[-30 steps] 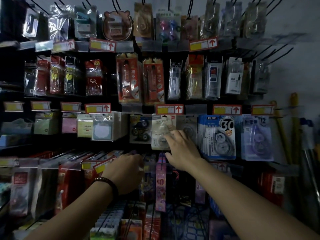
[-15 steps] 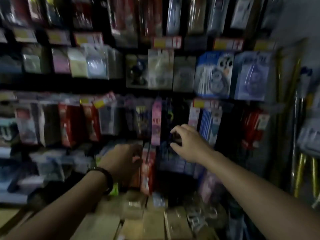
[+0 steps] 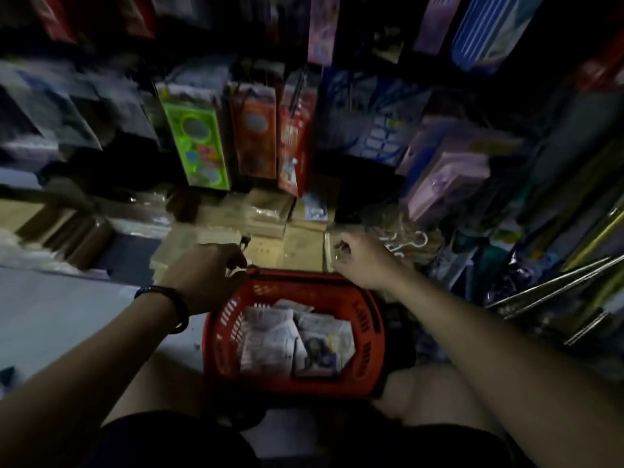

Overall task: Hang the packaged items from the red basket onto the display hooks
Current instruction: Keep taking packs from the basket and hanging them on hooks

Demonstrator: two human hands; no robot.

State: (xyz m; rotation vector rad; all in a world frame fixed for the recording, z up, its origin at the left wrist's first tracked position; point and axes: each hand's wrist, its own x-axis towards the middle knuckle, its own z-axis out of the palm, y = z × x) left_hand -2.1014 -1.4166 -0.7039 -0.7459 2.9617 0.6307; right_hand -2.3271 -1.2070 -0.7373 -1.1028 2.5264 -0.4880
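Sitting on the pale floor (image 3: 67,315) between the person's bare knees, red basket (image 3: 369,336) has its open top toward the camera. Packaged items (image 3: 270,336) lie flat in a loose pile on its bottom, white printed card faces up, one darker pack at lower right of the pile. None of them is in a hand. Left hand (image 3: 207,275) is over the basket's far left rim, back of hand up, fingers curled downward at the rim edge; cannot tell whether it grips the rim or a handle, fingertips hidden and blurred. Dark beaded bracelet (image 3: 175,309) on that wrist. Right hand (image 3: 359,261) is just past the far right rim, above the front edge of the cardboard boxes (image 3: 297,246), fingers bent inward in a loose curl; possibly pinching something small, but the frame is too dark to tell. Hands are apart, basket rim between them. Boxes are stacked flat along the base of the display behind the basket. Above them hang a green pack (image 3: 197,146), an orange pack (image 3: 254,136) beside it and a red pack (image 3: 293,140) right of that, all heavily motion-blurred. Pale purple box (image 3: 449,184) leans at right. White plastic hooks (image 3: 410,241) lie just beyond the right hand. Metal rods (image 3: 547,288) slant across the far right. Dark shorts (image 3: 169,440) along the bottom edge.
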